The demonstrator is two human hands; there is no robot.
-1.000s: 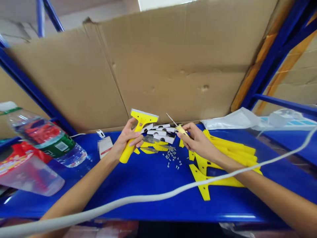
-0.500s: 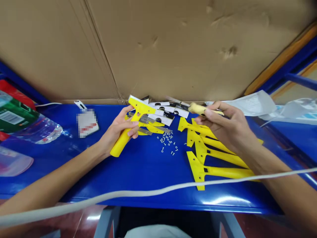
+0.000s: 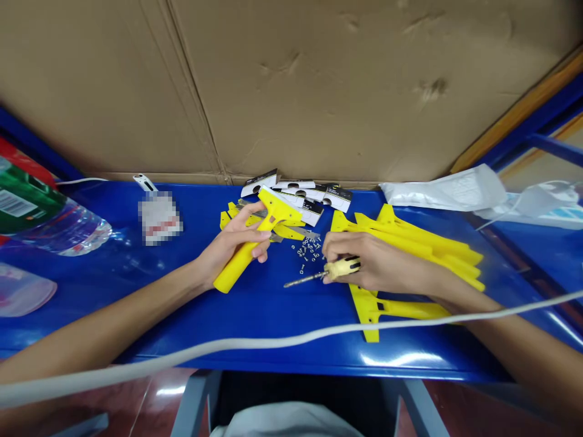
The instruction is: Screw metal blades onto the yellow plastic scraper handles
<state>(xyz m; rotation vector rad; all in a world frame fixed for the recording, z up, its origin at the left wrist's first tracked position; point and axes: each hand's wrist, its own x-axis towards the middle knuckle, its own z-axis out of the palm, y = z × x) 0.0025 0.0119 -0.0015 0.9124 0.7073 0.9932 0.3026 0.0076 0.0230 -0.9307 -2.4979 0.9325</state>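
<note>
My left hand (image 3: 237, 235) is wrapped round the handle of a yellow scraper (image 3: 235, 267), whose wide head points up and to the right. In my right hand (image 3: 378, 261) is a screwdriver (image 3: 337, 268) with a pale yellow and black handle; its metal shaft points left. Small screws and nuts (image 3: 310, 247) lie scattered on the blue table between the hands. Behind my left fingers are more yellow scraper heads with metal blades (image 3: 288, 232), partly hidden. Several yellow scraper handles (image 3: 428, 243) lie beneath and beside my right hand.
Black and white cards (image 3: 310, 211) lie at the back against the cardboard wall (image 3: 319, 91). A pixelated box (image 3: 160, 218), a bottle (image 3: 77, 226) and a clear plastic tub (image 3: 27, 291) stand left. White packets (image 3: 444, 189) lie right. A white cable (image 3: 282, 343) crosses in front.
My right hand has come down and left, and the screwdriver's shaft now shows, pointing left over the table. My left hand with the scraper has shifted slightly right in view.
</note>
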